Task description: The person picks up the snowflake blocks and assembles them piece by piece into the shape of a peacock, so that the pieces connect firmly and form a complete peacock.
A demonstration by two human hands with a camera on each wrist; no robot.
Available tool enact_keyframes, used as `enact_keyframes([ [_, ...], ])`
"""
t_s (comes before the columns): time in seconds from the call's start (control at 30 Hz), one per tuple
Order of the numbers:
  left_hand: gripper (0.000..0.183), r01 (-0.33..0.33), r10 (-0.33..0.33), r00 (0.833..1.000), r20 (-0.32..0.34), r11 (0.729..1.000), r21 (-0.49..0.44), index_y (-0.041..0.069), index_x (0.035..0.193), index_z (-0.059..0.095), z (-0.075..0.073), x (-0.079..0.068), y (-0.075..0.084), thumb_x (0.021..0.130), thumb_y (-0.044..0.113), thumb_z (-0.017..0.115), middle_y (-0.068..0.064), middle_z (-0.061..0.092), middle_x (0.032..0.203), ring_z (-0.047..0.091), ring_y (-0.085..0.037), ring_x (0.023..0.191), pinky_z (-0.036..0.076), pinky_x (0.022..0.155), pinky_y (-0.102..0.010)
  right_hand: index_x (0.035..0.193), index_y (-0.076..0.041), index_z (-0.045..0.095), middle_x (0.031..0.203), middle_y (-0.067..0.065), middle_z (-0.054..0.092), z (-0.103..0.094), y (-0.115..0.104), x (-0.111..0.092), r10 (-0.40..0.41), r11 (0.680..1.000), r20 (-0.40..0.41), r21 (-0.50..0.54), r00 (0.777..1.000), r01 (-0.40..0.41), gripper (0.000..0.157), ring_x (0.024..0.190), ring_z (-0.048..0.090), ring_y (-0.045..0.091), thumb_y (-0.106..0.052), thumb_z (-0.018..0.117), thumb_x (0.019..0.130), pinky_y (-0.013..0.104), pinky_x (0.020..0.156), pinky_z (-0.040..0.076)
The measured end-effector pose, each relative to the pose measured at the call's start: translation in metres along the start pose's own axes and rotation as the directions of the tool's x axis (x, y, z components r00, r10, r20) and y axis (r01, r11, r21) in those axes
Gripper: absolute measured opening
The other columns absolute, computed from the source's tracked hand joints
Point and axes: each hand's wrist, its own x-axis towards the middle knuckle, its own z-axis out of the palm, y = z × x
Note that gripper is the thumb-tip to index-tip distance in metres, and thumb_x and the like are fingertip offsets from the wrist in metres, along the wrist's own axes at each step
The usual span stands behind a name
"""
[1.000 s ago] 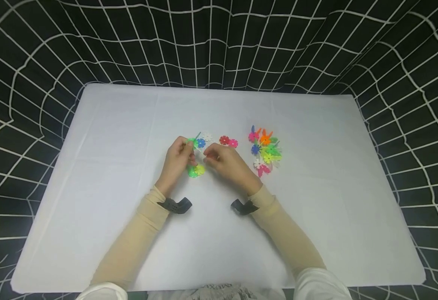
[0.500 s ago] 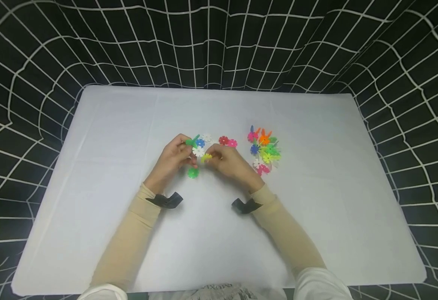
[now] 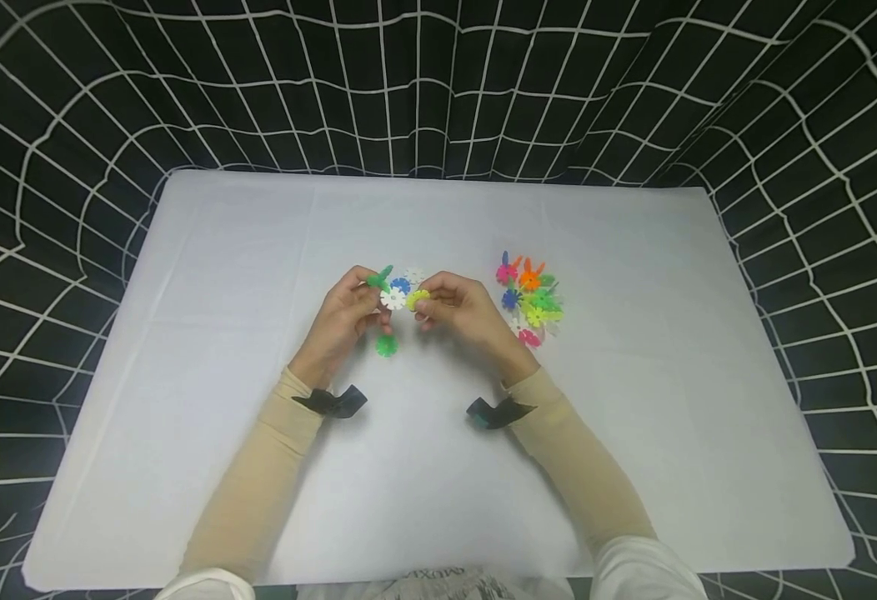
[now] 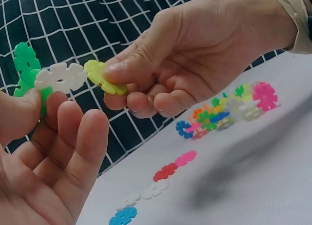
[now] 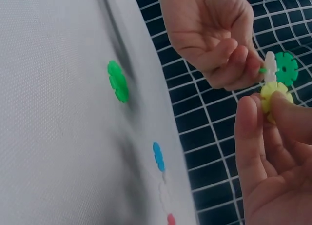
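Note:
My left hand (image 3: 341,325) pinches green flower-shaped interlocking discs (image 4: 28,69), joined at an angle to each other, with a white flower disc (image 4: 61,77) attached. My right hand (image 3: 472,321) pinches a yellow flower disc (image 4: 103,76) between thumb and fingers. The yellow disc's edge meets the white disc's edge in both wrist views. Both hands are raised over the table, facing each other. Below them a single green disc (image 3: 387,346) lies on the white tabletop (image 3: 423,483).
A blue disc (image 4: 123,216), white discs (image 4: 155,190), a red disc (image 4: 165,172) and a pink disc (image 4: 186,158) lie in a line beyond the hands. To the right sits a cluster of joined colourful discs (image 3: 534,300). A black curtain with white grid lines (image 3: 438,92) surrounds the table.
My right hand has picked up the yellow disc from beside the green one and raised it to the white disc. My left hand has turned the joined discs and shifted slightly left.

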Motion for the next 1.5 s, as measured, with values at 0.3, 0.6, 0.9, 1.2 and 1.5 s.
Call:
enact_keyframes([
  [0.3,0.009,-0.018,0.02,0.999,-0.028,0.998,0.054,0.016,0.101,0.054,0.007,0.001,-0.008,0.104,0.008,0.051,0.003,0.064,0.075,0.062,-0.012,0.065,0.059,0.065,-0.027,0.104,0.006,0.066,0.09,0.007,0.069,0.0,0.003,0.0,-0.035,0.997,-0.042,-0.063,0.999,0.032,0.012,0.077,0.069,0.017,0.004,0.067,0.092,0.034,0.073,0.063],
  [0.6,0.015,-0.083,0.107,0.986,-0.125,0.979,0.186,0.013,0.094,0.055,0.017,0.0,-0.01,0.1,0.0,0.052,0.003,0.065,0.073,0.061,-0.01,0.057,0.057,0.06,-0.024,0.096,0.001,0.07,0.087,0.015,0.072,0.002,0.005,-0.001,-0.062,0.986,-0.136,-0.159,0.989,0.04,0.006,0.075,0.07,0.026,0.003,0.069,0.09,0.032,0.07,0.06],
  [0.9,0.004,-0.09,0.142,0.976,-0.162,0.953,0.289,0.0,0.099,0.057,0.024,-0.002,-0.007,0.099,-0.002,0.053,0.004,0.067,0.072,0.063,-0.009,0.057,0.058,0.058,-0.027,0.093,0.0,0.072,0.08,0.011,0.07,0.001,0.004,-0.003,-0.118,0.976,-0.148,-0.199,0.982,0.087,0.005,0.066,0.063,0.027,0.003,0.071,0.089,0.029,0.062,0.055],
  [1.2,0.01,-0.113,0.142,0.982,-0.126,0.97,0.216,0.007,0.094,0.055,0.027,-0.003,-0.006,0.101,0.0,0.051,0.003,0.067,0.072,0.065,-0.012,0.06,0.061,0.063,-0.029,0.097,0.008,0.068,0.081,0.002,0.07,-0.004,0.007,-0.001,-0.125,0.992,-0.091,-0.034,0.988,0.122,0.009,0.067,0.066,0.017,0.008,0.067,0.089,0.03,0.067,0.059],
  [1.5,0.006,-0.121,0.152,0.975,-0.161,0.975,0.186,0.012,0.101,0.053,0.014,0.001,-0.003,0.105,0.013,0.05,0.003,0.065,0.074,0.066,-0.012,0.065,0.059,0.068,-0.027,0.125,-0.007,0.066,0.111,0.015,0.074,0.017,0.016,0.002,0.095,0.925,0.049,-0.373,0.994,-0.07,0.028,0.092,0.067,0.022,-0.014,0.063,0.098,0.035,0.086,0.06],
])
